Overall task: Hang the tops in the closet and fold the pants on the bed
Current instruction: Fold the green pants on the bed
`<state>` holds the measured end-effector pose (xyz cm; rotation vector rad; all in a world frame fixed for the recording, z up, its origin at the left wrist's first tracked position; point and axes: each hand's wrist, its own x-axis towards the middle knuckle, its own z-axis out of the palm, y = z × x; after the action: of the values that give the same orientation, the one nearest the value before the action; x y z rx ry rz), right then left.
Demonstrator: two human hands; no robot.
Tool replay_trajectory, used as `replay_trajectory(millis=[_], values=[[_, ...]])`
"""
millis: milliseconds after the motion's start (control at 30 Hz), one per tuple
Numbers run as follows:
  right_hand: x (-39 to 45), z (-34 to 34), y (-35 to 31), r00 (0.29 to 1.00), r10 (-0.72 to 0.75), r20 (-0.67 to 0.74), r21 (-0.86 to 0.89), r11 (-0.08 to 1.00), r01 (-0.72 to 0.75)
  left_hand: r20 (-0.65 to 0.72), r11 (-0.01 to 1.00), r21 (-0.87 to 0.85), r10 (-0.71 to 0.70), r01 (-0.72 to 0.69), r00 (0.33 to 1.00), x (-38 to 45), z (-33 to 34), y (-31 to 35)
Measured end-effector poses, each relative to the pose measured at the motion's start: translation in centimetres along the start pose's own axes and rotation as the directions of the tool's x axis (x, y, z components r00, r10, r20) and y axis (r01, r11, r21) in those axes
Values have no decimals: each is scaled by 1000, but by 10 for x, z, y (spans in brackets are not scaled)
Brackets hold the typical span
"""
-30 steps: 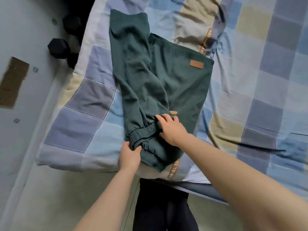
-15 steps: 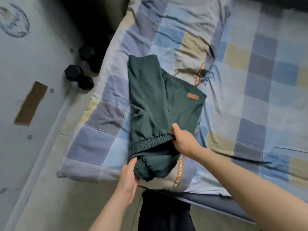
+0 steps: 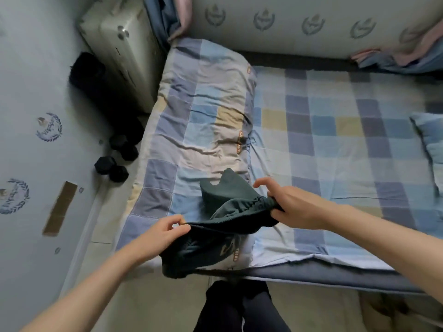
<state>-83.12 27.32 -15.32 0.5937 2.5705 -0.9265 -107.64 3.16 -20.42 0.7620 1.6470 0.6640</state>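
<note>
A pale suitcase (image 3: 122, 51) stands upright in the corner at the upper left, against the wall. A black bag (image 3: 96, 92) leans beside it on the floor. Nearer, two black dumbbells (image 3: 112, 167) lie on the floor close to the wall, one just behind the other. The wall (image 3: 31, 92) on the left is pale blue with printed wreath emblems (image 3: 49, 127), and a strip of brown tape (image 3: 60, 208) is stuck to it lower down. A folded checked quilt (image 3: 203, 109) in blue, grey and tan lies along the left. At the right edge sits a light blue pillow (image 3: 431, 140). Pink and blue bedding (image 3: 402, 56) is bunched at the upper right.
</note>
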Motion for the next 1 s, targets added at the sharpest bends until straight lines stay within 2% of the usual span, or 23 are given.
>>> replay_trajectory(millis=[33, 100, 200, 267, 333, 400, 500, 567, 633, 700, 733, 800, 867, 933, 1000], values=[[-13, -8, -3, 1000, -16, -5, 22, 1000, 16, 27, 995, 97, 28, -30, 999, -4, -6, 11], [-44, -26, -6, 996, -31, -87, 195, 980, 47, 65, 927, 356, 107, -123, 992, -9, -13, 40], [-92, -55, -2, 963, 24, -268, 425, 900, 96, 105, 699, 667, 255, -258, 961, -13, -15, 87], [-120, -68, -1, 943, 22, -332, 461, 876, 142, 131, 533, 788, 343, -308, 930, -12, -13, 116], [-150, -75, -2, 941, -27, -336, 422, 889, 177, 191, 339, 873, 423, -350, 886, -6, -3, 146], [-182, -76, 1, 951, -87, -298, 311, 933, 183, 255, 171, 915, 456, -365, 853, 2, 13, 173], [-231, -73, 16, 970, -107, -220, 170, 975, 146, 335, -16, 930, 447, -367, 830, 9, 49, 204], [-258, -73, 37, 977, -80, -196, 52, 994, 92, 440, -205, 897, 495, -391, 750, 11, 68, 213], [-287, -75, 65, 984, -10, -178, -75, 997, -4, 573, -410, 816, 479, -407, 665, 10, 91, 219], [-325, -75, 100, 975, -5, -221, -183, 982, -37, 665, -558, 734, 471, -388, 580, 14, 125, 229], [-343, -73, 117, 967, -27, -252, -215, 976, -29, 703, -594, 702, 491, -392, 515, 16, 141, 233], [-371, -73, 146, 943, -52, -328, -255, 966, -35, 715, -565, 699, 534, -439, 451, 21, 169, 241], [-394, -73, 171, 916, -45, -398, -282, 957, -76, 698, -485, 715, 545, -503, 466, 29, 194, 246], [-411, -76, 190, 894, -52, -446, -310, 945, -100, 661, -377, 745, 530, -551, 531, 38, 214, 253], [-422, -78, 204, 891, -66, -449, -345, 933, -105, 622, -298, 780, 457, -550, 636, 44, 227, 262]])
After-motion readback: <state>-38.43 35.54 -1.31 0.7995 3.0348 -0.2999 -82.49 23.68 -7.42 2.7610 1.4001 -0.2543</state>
